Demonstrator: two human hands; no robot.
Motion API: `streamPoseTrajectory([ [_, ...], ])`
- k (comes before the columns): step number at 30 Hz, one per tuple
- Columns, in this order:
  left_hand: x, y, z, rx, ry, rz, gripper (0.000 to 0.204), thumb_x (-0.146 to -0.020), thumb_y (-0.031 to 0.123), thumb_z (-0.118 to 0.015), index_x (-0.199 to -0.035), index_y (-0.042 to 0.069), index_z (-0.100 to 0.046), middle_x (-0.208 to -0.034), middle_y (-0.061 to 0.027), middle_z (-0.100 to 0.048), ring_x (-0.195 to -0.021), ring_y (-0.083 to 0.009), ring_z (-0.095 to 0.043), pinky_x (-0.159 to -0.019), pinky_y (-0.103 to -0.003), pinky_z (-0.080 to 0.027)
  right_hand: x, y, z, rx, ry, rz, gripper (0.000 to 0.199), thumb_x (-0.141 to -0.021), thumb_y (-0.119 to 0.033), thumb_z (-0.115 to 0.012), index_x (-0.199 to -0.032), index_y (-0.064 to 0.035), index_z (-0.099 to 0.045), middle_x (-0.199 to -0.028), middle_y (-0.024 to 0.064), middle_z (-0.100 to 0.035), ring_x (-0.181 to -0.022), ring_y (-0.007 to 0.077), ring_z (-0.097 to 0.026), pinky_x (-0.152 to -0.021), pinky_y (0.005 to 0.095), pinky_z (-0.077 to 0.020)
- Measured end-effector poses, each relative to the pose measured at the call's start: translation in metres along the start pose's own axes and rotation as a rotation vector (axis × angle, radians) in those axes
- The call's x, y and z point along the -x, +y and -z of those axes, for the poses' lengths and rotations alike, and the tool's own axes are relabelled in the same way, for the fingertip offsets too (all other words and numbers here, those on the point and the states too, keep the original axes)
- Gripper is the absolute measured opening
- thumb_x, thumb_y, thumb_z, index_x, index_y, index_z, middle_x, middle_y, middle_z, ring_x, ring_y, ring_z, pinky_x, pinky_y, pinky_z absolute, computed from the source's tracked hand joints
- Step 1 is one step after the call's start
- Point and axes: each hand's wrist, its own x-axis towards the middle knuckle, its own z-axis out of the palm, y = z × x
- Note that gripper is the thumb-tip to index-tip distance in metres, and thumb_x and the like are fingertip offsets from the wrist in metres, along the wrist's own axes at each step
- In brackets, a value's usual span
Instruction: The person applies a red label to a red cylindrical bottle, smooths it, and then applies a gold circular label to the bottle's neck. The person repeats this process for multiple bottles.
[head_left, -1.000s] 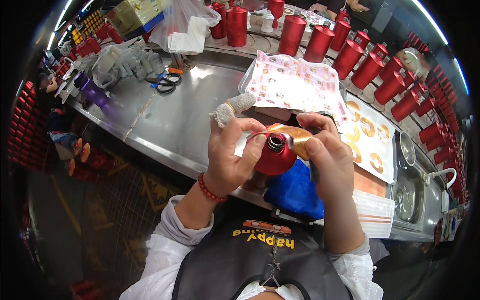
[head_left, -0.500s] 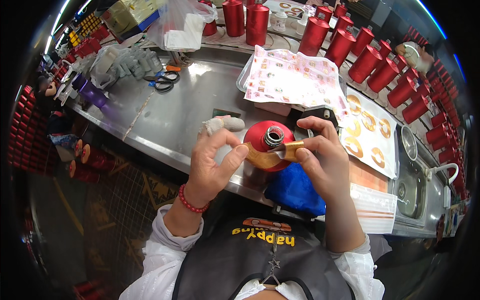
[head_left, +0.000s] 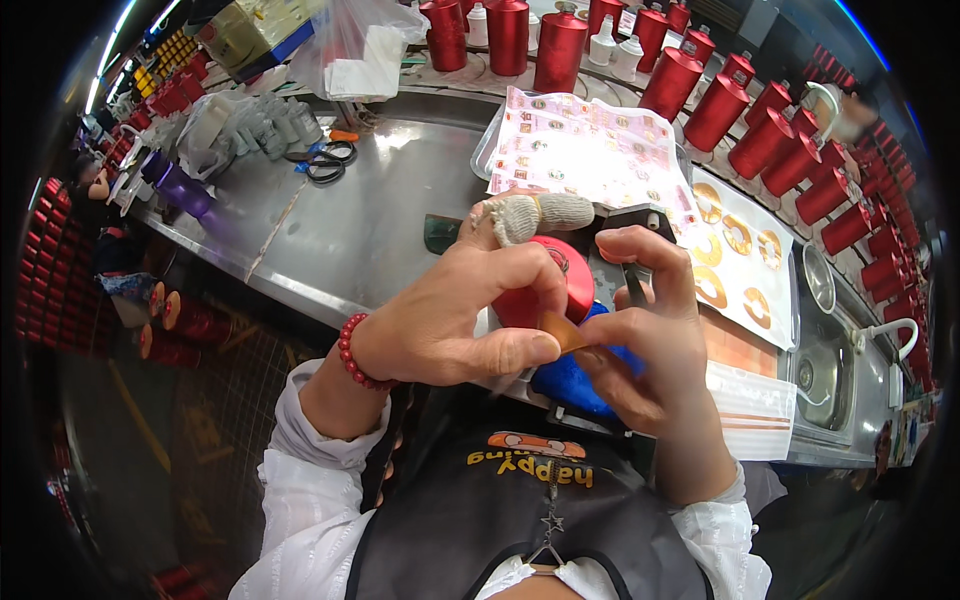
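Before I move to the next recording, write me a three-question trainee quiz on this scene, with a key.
1. True or false: the left hand pinches a gold sticker.
2. What colour is the bead bracelet on the left wrist?
A) green
B) red
C) white
3. Fill in: the scissors lie to the ___ of the printed paper in the picture.

Key: 1. True; 2. B; 3. left
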Motion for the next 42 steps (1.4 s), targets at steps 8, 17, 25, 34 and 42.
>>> streamPoseTrajectory([
  [8,0.000,-0.006,0.012,0.076,0.133,-0.066,0.031,-0.087,0.032,-0.073,-0.072,0.010,-0.056,-0.078,-0.0055,-0.058,-0.087,-0.0240,-0.051,-0.096,-0.040,-0.030,-0.004,-0.008,-0.006,-0.132,-0.069,-0.017,0.020,-0.086,-0.021,-0.072,-0.083,-0.0028,-0.065,-0.130,0.0241,-0.049,-0.117,0.0337,-0.054,-0.094,0.0391,-0.0453],
  [17,0.000,-0.054,-0.003,0.473,0.596,0.270,0.044,-0.097,0.046,-0.065,-0.104,0.003,-0.063,-0.100,-0.0034,-0.059,-0.099,-0.0129,-0.053,-0.109,-0.041,-0.031,-0.005,0.016,-0.025,-0.073,0.168,-0.375,0.026,-0.091,-0.017,-0.064,-0.075,0.0019,-0.058,-0.115,0.0147,-0.058,-0.097,0.0198,-0.057,-0.083,0.0315,-0.0466],
  [25,0.034,-0.050,-0.073,0.885,0.523,0.312,0.067,-0.089,0.019,-0.064,-0.143,0.001,-0.030,-0.137,-0.0154,-0.051,-0.127,-0.0215,-0.053,-0.110,-0.038,-0.040,0.003,0.038,-0.035,-0.381,0.222,-0.412,0.024,-0.096,-0.011,-0.060,-0.075,0.0013,-0.058,-0.109,0.0130,-0.059,-0.098,0.0153,-0.054,-0.082,0.0269,-0.0437],
  [34,0.029,-0.046,-0.075,1.031,0.500,0.273,0.064,-0.093,0.016,-0.066,-0.144,0.002,-0.028,-0.138,-0.0131,-0.045,-0.129,-0.0187,-0.047,-0.111,-0.035,-0.039,0.013,0.056,-0.040,-0.645,0.176,-0.445,0.027,-0.099,-0.027,-0.062,-0.092,-0.0010,-0.057,-0.127,0.0151,-0.056,-0.114,0.0188,-0.053,-0.097,0.0319,-0.0420],
  [42,0.025,-0.048,-0.081,0.984,0.527,0.236,0.068,-0.094,0.019,-0.067,-0.146,0.004,-0.026,-0.140,-0.0139,-0.044,-0.130,-0.0199,-0.047,-0.111,-0.036,-0.040,0.008,0.052,-0.032,-0.483,0.068,-0.395,0.029,-0.092,-0.023,-0.073,-0.104,-0.0009,-0.057,-0.131,0.0151,-0.058,-0.122,0.0199,-0.053,-0.106,0.0348,-0.0394],
])
